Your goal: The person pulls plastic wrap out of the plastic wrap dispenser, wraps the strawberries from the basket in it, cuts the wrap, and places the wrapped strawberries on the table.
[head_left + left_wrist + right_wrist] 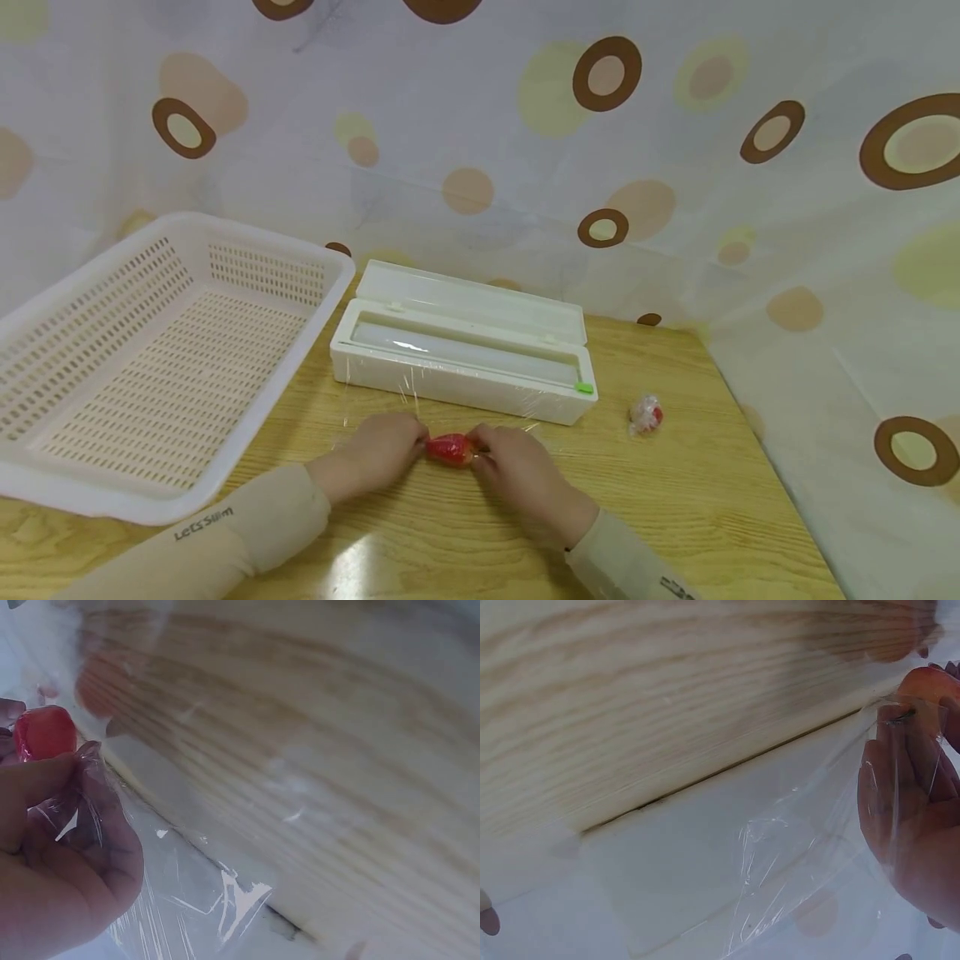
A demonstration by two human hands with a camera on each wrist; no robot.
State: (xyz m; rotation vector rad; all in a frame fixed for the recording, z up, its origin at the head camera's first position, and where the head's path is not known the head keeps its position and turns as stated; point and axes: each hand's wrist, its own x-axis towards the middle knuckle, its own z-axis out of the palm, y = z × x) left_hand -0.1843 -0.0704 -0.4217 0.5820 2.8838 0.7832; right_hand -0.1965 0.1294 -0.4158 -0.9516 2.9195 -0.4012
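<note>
One red fruit (450, 450) lies between the left hand (378, 454) and the right hand (521, 467), about equally near both, its long axis running left to right with the paler end toward the right. Each hand pinches clear film (240, 896) beside an end of the fruit, and the film reaches back to the box (450, 387) beyond. That box stands with its lid (472, 304) open and a white roll (465, 348) inside, a slotted basket (277, 379) to its left and a small wrapped bundle (647, 414) to its right.
</note>
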